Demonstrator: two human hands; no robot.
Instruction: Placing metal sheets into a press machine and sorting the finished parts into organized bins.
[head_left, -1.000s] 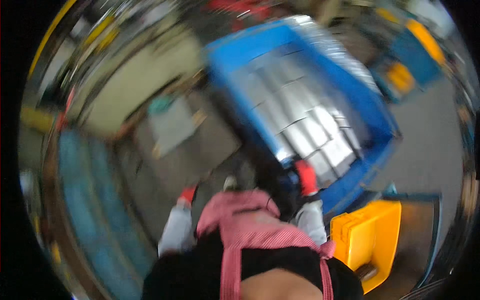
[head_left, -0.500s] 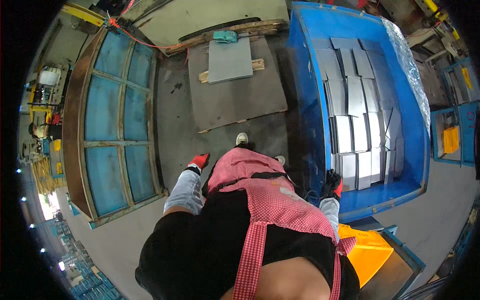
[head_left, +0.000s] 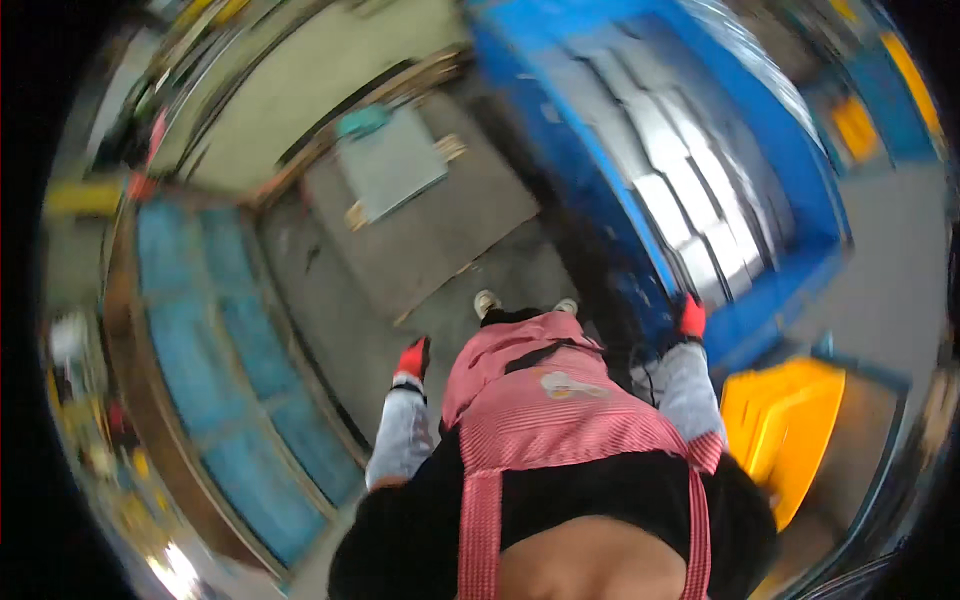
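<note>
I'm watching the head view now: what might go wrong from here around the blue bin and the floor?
The right hand is close beside the blue bin, so it might knock or scrape against the wall.
The silvery pieces sit tightly in rows inside; if disturbed, some could shift, though blur hides their exact edges.
The brown board lies just ahead of the left shoe; a forward step might catch its edge.

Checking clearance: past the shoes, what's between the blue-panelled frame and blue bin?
Head view: a brown board bearing a grey plate and green bundle, with floor beside it.
</note>
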